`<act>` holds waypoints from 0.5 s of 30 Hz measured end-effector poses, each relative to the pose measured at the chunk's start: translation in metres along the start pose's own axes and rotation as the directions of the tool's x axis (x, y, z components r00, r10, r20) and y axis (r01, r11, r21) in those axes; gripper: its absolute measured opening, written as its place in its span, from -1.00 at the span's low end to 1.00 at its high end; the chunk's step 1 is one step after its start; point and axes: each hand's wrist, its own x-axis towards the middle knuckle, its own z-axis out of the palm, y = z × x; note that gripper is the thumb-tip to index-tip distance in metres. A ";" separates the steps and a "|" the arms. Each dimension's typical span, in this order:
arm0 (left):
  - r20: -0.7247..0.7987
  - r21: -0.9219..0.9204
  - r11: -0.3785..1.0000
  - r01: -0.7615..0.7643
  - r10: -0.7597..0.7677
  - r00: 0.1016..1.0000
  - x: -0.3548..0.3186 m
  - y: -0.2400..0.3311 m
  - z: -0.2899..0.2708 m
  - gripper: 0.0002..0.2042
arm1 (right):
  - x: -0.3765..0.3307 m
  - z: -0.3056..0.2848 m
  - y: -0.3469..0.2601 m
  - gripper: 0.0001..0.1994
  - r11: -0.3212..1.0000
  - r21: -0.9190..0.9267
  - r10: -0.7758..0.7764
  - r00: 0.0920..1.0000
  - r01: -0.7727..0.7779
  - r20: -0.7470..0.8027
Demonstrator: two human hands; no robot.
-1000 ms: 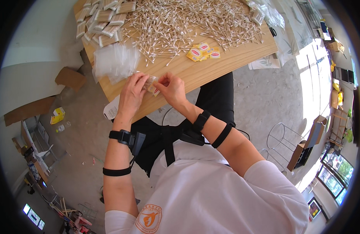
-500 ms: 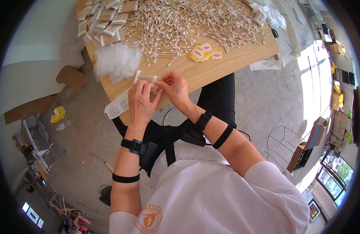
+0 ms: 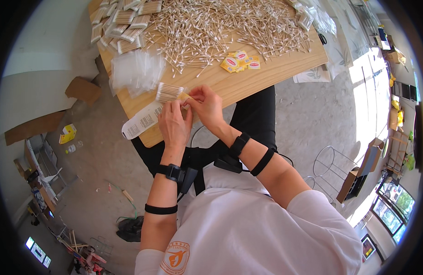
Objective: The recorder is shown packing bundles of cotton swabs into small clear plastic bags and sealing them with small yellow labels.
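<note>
At the table's near edge my two hands meet over a small yellow card (image 3: pixel 185 96). My right hand (image 3: pixel 207 109) pinches it between thumb and bent fingers. My left hand (image 3: pixel 175 126) has its fingertips closed at the card's near side, where the fingers hide part of it. Just beyond, a flat row of cotton swabs (image 3: pixel 169 92) lies on the wood, seemingly in a clear bag. A white printed card (image 3: pixel 143 120) with a rounded end rests left of my left hand, overhanging the table edge.
On the wooden table (image 3: pixel 266 77) a large heap of loose cotton swabs (image 3: pixel 197 34) spreads at the far side. Bundled swabs (image 3: pixel 124 17) are piled far left. Clear bags (image 3: pixel 136 71) lie nearer, and several yellow cards (image 3: pixel 240 61) sit right of centre.
My left hand has shifted right and nearer to me, off the white printed card, uncovering more of it and the swab row. My right hand stays nearly in place.
</note>
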 end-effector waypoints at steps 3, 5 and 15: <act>0.009 0.036 0.999 -0.013 0.013 1.000 0.002 0.001 0.003 -0.83 | 0.004 -0.001 0.004 -0.76 0.990 -0.096 -0.100 0.995 0.100 0.002; 0.011 0.052 0.999 -0.015 0.015 1.000 0.001 -0.001 0.003 -0.84 | 0.005 0.002 0.002 -0.77 0.982 -0.116 -0.149 0.989 0.148 0.004; -0.178 0.000 1.000 0.000 0.000 0.984 0.021 -0.020 -0.013 -0.60 | 0.008 -0.003 0.002 -0.85 0.922 -0.245 -0.290 0.954 0.300 0.076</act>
